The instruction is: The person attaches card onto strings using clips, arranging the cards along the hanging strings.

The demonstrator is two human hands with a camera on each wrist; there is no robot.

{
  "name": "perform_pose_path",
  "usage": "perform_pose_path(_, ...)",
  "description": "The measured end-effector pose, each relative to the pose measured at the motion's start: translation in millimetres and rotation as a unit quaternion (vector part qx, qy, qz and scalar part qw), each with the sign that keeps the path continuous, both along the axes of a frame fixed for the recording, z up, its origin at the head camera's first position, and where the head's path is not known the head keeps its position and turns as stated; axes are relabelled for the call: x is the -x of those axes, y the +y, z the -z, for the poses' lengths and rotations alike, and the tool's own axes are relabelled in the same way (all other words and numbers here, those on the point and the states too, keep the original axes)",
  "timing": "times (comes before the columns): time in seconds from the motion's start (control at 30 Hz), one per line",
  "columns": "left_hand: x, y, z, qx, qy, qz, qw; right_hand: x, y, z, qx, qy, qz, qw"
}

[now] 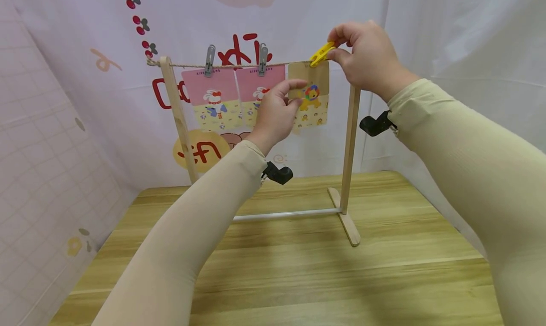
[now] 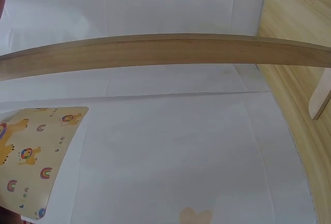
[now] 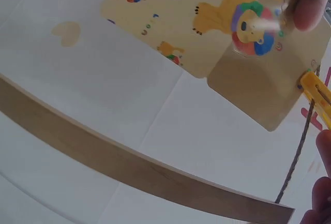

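Note:
My right hand pinches a yellow clothespin by its tail end. The pin's nose sits over the twine and the top edge of a tan lion card, which hangs at the right of the line. In front of that card's left side is my left hand, its thumb and index finger bent with a gap between them. From the right wrist, two left fingertips show over the lion picture. Two pink-and-yellow rabbit cards hang farther left under grey clothespins; the left hand partly covers the second.
The twine runs between two wooden posts of a stand on a wood-grain table. A white bar joins the posts low down, and a flat foot supports the right one. Behind hangs a printed white cloth.

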State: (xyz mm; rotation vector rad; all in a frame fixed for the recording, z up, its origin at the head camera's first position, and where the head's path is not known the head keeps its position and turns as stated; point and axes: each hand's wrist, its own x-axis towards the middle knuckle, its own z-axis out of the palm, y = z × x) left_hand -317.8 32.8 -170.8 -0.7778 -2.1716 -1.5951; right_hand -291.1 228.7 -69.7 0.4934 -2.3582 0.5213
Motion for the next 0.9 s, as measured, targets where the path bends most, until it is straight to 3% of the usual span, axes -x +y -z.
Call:
perform_pose_path(0.37, 5.3, -0.5, 1.9, 0.0, 0.006, -0.009, 0.9999, 1.1, 3.3, -7.7, -0.011, -0.04, 0.0, 0.999)
perform_pose_path(0.9, 8.6, 5.7, 1.9, -0.001, 0.014, -0.046, 0.9988, 3.4, 0.5, -10.5, -0.024, -0.047, -0.002, 0.999)
